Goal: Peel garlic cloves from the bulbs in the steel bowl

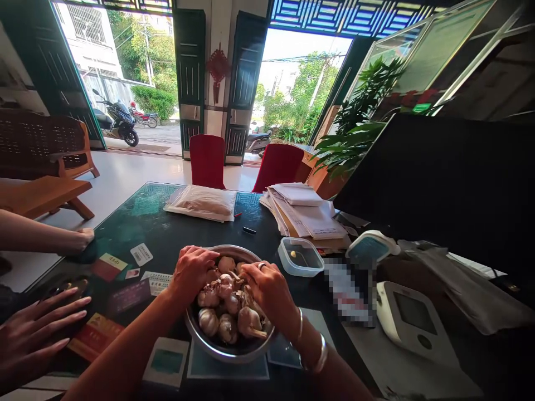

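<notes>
Looking down through the head camera, I've got a white card with a teal panel [167, 362] at the near side, and just past it the metal bowl [228, 357], loaded with garlic bulbs [228, 328]. Left hand [193, 273] first: it's over the bowl's left rim, fingers bent in toward the bulbs, and I can't tell whether that grip has hold of one. Right hand [265, 287], ring and bangles on, reaches in from the other side, fingers curled down among the garlic; the fingertips are hidden, so how far that grip is open I can't tell either. Over on my left, another person's hand [45, 323] spreads its fingers beside a red card [95, 337]. Past the bowl, to the right, sits a clear plastic container [301, 268] with one small pale piece [293, 254] inside. Further up the table [196, 231] there's a pen [249, 230], then stacked papers [307, 209] and a plump packet [204, 201]. Beyond it, two red chairs [208, 161], then dark green doors [191, 83] standing open, and outside, a parked motorbike [119, 120] in bright daylight.
</notes>
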### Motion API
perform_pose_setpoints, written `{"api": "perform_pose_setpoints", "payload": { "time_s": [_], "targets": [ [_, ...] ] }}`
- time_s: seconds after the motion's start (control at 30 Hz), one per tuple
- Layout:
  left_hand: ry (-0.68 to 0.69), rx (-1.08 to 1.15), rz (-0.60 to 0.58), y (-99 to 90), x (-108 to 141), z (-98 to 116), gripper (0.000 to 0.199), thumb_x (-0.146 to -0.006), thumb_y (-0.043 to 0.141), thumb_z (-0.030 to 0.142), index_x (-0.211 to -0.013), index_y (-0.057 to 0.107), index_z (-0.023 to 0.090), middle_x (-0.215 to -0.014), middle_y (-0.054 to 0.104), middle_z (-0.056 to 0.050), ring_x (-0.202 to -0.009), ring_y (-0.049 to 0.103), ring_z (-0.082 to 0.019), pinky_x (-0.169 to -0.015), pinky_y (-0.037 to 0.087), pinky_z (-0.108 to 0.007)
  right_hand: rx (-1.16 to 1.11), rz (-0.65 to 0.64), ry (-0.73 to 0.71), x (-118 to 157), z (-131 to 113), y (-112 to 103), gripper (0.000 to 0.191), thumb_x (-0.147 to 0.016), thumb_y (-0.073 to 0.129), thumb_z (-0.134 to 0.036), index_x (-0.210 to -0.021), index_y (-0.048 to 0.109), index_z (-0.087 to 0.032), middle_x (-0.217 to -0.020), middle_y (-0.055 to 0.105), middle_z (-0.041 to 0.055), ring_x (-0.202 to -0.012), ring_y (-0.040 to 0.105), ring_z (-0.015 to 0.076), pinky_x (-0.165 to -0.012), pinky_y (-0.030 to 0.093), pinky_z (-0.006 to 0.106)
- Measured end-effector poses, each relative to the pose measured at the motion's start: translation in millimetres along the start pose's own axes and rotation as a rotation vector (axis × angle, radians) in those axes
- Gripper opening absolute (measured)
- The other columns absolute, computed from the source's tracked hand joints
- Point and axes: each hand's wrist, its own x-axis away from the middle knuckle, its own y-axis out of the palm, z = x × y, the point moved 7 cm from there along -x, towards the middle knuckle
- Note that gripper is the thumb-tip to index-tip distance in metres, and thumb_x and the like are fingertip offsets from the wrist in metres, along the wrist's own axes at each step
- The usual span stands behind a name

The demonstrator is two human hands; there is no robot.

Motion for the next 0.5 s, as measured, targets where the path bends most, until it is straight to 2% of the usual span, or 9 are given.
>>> {"api": "perform_pose_setpoints", "payload": {
  "time_s": [0.1,0.2,0.33,0.43,0.5],
  "targets": [
    [-0.047,-0.035,-0.055,2.2,0,-2,0.022,-0.082,0.053,0.016,-0.095,0.069,0.023,-0.095,0.072,-0.005,-0.093,0.061,-0.023,-0.088,0.036,-0.042,-0.018,-0.082,0.046,1,1,10,0.02,-0.09,0.047,-0.019,-0.089,0.067,-0.019,-0.082,0.068,0.0053,-0.079,0.06,0.0193,-0.073,0.041,0.03],
    [-0.066,-0.01,-0.086,3.4,0,-1,0.022,-0.081,0.053,0.016,-0.095,0.07,0.022,-0.095,0.072,-0.005,-0.094,0.062,-0.023,-0.088,0.037,-0.041,-0.124,-0.144,0.068,-1,2,10,0.03,-0.094,0.04,-0.029,-0.084,0.067,-0.019,-0.077,0.067,0.0041,-0.074,0.059,0.0175,-0.067,0.041,0.028],
    [-0.038,0.066,-0.064,0.2,-1,3,0.021,-0.083,0.053,0.02,-0.096,0.069,0.023,-0.097,0.072,-0.005,-0.093,0.063,-0.022,-0.088,0.039,-0.04,-0.242,-0.218,0.016,-1,-7,9,0.028,-0.088,0.051,-0.042,-0.094,0.068,-0.022,-0.088,0.068,0.0035,-0.084,0.06,0.0181,-0.075,0.043,0.028],
    [0.038,0.129,-0.041,-2.9,-2,10,0.022,-0.084,0.052,0.02,-0.099,0.068,0.023,-0.102,0.071,-0.005,-0.099,0.063,-0.02,-0.094,0.038,-0.04,-0.181,-0.242,-0.015,0,-14,11,0.023,-0.083,0.06,-0.038,-0.098,0.068,-0.022,-0.094,0.065,0.0048,-0.089,0.058,0.0197,-0.079,0.043,0.03],
    [0.091,0.176,-0.096,0.2,-1,16,0.023,-0.085,0.051,0.021,-0.101,0.068,0.023,-0.105,0.071,-0.004,-0.104,0.061,-0.02,-0.099,0.037,-0.039,-0.122,-0.253,-0.034,1,-16,13,0.018,-0.083,0.06,-0.033,-0.096,0.068,-0.022,-0.094,0.064,0.0051,-0.086,0.058,0.0195,-0.078,0.044,0.03]
  ]
}}
